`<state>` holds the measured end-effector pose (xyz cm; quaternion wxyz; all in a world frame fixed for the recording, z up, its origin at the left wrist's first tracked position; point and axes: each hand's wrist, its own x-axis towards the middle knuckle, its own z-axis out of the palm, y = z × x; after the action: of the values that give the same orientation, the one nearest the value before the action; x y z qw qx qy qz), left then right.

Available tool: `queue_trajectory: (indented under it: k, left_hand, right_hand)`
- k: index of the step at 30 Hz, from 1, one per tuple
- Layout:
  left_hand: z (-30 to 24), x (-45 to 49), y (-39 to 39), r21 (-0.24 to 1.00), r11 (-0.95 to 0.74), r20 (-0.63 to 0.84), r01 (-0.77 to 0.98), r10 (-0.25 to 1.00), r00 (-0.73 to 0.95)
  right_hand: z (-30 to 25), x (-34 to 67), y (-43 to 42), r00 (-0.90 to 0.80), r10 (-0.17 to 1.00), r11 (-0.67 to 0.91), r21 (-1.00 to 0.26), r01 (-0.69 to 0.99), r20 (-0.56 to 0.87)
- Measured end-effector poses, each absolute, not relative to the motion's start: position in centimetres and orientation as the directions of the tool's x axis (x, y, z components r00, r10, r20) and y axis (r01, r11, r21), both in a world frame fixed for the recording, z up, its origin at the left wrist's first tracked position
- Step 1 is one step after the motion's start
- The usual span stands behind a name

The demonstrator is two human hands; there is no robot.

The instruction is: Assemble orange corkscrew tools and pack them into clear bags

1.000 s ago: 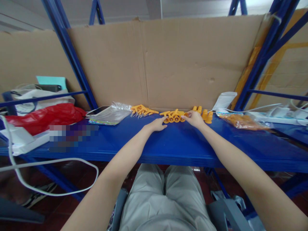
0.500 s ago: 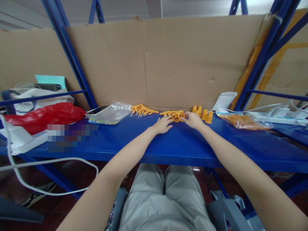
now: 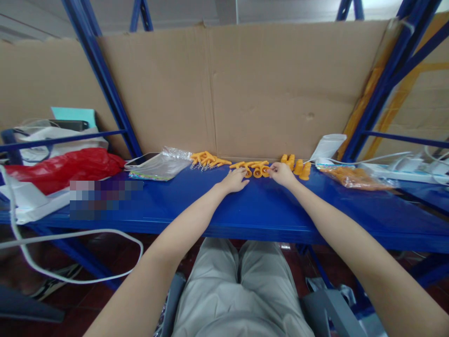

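"Counting open ends, how far along?"
"Three orange cups [image 3: 257,172] lie lined up, just left of the standing cones [image 3: 298,167], themselves outside the row."
"Hands?"
"Left hand [image 3: 232,181], thumb spread, at the row's end farthest from the cones; right hand [image 3: 281,175] nearest them, grip unclear."
"Changed?"
"Four ends showed a second ago."

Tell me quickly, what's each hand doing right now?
Left hand: at one orange cup; grip can't be told.
Right hand: at another orange cup; grip can't be told.
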<state>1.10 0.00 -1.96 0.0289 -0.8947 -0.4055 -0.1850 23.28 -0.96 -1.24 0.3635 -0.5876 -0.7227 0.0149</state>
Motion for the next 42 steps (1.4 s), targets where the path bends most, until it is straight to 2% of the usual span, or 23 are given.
queue_trajectory:
  k: [7, 12, 15, 20, 25, 29, 34, 37, 42]
  left_hand:
    - [-1.9, 1.0, 0.4, 0.122, -0.689, 0.396, 0.715, 0.694, 0.601]
    - [-1.8, 1.0, 0.2, 0.117, -0.688, 0.38, 0.717, 0.698, 0.607]
    - [-1.8, 0.9, 0.2, 0.136, -0.685, 0.384, 0.716, 0.702, 0.599]
    - [-1.8, 0.8, 0.4, 0.102, -0.688, 0.375, 0.718, 0.695, 0.613]
    - [-1.7, 0.9, 0.2, 0.113, -0.67, 0.388, 0.734, 0.71, 0.588]
    - [-1.5, 0.9, -0.1, 0.088, -0.658, 0.364, 0.748, 0.72, 0.591]
    - [-1.3, 1.0, -0.2, 0.046, -0.644, 0.323, 0.763, 0.733, 0.599]
    - [-1.4, 0.9, 0.0, 0.046, -0.651, 0.337, 0.758, 0.725, 0.601]
    - [-1.6, 0.7, 0.4, 0.074, -0.676, 0.376, 0.733, 0.699, 0.608]
  right_hand:
    - [-1.8, 20.8, -1.3, 0.036, 0.79, 0.302, -0.441, 0.845, 0.612]
    - [-2.1, 19.4, -1.8, -0.05, 0.824, 0.233, -0.256, 0.938, 0.565]
    - [-2.1, 19.4, -2.1, -0.074, 0.829, 0.215, -0.195, 0.957, 0.554]
    - [-2.3, 19.6, -2.2, -0.172, 0.803, 0.296, -0.132, 0.946, 0.57]
    - [-2.5, 19.6, -2.3, -0.345, 0.755, 0.452, -0.062, 0.89, 0.558]
    - [-2.6, 19.5, -2.4, -0.369, 0.795, 0.428, -0.016, 0.903, 0.481]
    - [-2.7, 19.4, -2.3, -0.338, 0.844, 0.379, -0.017, 0.925, 0.417]
    - [-2.7, 19.6, -2.3, -0.346, 0.826, 0.395, -0.019, 0.919, 0.446]
    - [-2.4, 19.6, -2.7, -0.45, 0.706, 0.532, 0.009, 0.847, 0.547]
